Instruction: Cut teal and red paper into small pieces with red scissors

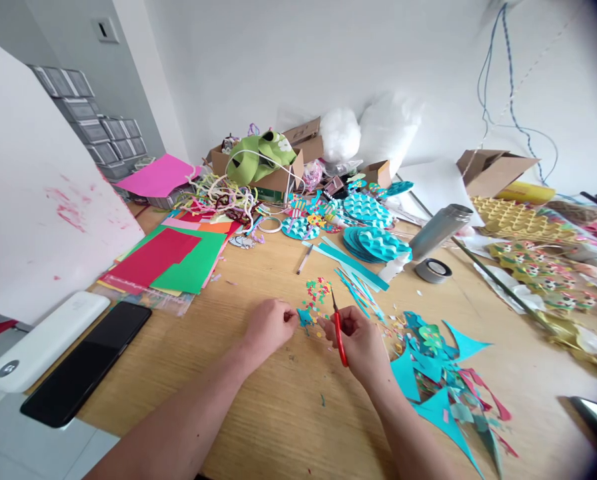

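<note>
Over the middle of the wooden table, my left hand (273, 323) is closed in a pinch at the edge of a small blue paper cutout (305, 317). My right hand (361, 337) grips red-handled scissors (339, 337), their blades pointing up and away from me. The two hands are a short gap apart. Just beyond them lies a patch of tiny red, green and yellow paper bits (318, 291). Blue paper scraps (431, 360), mixed with some red and green ones, spread to the right of my right hand.
Coloured paper sheets (178, 257), a black phone (88, 363) and a white power bank (48, 340) lie left. Blue wavy discs (373, 243), a metal flask (441, 230), a glue bottle (394, 267) and a tape roll (433, 269) stand beyond my right hand. Boxes (298, 167) line the wall.
</note>
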Demonstrator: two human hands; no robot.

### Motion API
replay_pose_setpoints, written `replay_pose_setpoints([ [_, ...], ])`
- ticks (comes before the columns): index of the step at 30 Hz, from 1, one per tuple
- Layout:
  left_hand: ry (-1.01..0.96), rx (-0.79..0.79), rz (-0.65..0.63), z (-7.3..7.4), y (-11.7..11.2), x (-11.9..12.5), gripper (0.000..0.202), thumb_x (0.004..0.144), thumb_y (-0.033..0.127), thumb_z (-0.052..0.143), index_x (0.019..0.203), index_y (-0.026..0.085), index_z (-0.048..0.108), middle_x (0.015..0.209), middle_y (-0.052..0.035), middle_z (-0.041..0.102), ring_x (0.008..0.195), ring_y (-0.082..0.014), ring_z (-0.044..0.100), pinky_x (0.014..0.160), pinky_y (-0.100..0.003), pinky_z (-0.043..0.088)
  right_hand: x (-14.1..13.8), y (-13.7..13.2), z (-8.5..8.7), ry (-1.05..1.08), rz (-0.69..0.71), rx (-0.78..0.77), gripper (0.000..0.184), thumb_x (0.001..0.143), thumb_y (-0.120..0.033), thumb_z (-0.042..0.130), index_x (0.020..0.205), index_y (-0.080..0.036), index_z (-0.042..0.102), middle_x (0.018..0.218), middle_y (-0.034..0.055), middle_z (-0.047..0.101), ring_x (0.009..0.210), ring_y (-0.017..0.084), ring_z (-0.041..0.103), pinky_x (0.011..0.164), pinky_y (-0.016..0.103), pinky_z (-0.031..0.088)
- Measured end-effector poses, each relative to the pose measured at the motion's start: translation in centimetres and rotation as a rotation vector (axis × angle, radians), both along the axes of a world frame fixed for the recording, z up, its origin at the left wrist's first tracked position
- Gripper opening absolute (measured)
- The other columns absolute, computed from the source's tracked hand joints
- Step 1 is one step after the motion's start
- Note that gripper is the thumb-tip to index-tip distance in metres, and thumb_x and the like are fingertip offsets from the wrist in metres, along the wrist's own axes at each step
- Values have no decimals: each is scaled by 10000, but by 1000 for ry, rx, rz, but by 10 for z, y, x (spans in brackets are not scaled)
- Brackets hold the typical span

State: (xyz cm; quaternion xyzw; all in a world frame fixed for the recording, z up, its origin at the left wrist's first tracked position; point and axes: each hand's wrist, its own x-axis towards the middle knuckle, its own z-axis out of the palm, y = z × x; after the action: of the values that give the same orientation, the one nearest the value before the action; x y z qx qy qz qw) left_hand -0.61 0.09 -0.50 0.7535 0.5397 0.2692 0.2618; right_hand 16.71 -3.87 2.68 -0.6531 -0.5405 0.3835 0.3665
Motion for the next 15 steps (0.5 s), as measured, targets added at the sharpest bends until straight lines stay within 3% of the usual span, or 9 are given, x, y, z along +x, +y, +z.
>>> replay_pose_setpoints([
  [3,60,63,-6,0,0,0,125,732,194,568,670,199,676,666,-54,631,591,-161,529,570,-269,326,-1,-1,-2,-200,-40,112,400,664,-577,628,678,-213,464,534,-14,525,478,132,459,444,235,311],
  [8,87,183,-22,5,-4,0,90,738,153,572,772,190,646,813,-61,589,792,-191,525,709,-294,392,0,1,-4,-157,-49,146,363,704,-534,611,698,-195,483,542,-6,541,480,123,464,442,222,320],
  [15,114,282,-248,10,-8,5,439,708,8,501,1078,225,594,1048,-53,545,1028,-201,429,920,-355,378,0,2,-9,-46,-64,190,335,699,-487,638,696,-185,492,530,-10,538,475,127,494,436,216,335],
])
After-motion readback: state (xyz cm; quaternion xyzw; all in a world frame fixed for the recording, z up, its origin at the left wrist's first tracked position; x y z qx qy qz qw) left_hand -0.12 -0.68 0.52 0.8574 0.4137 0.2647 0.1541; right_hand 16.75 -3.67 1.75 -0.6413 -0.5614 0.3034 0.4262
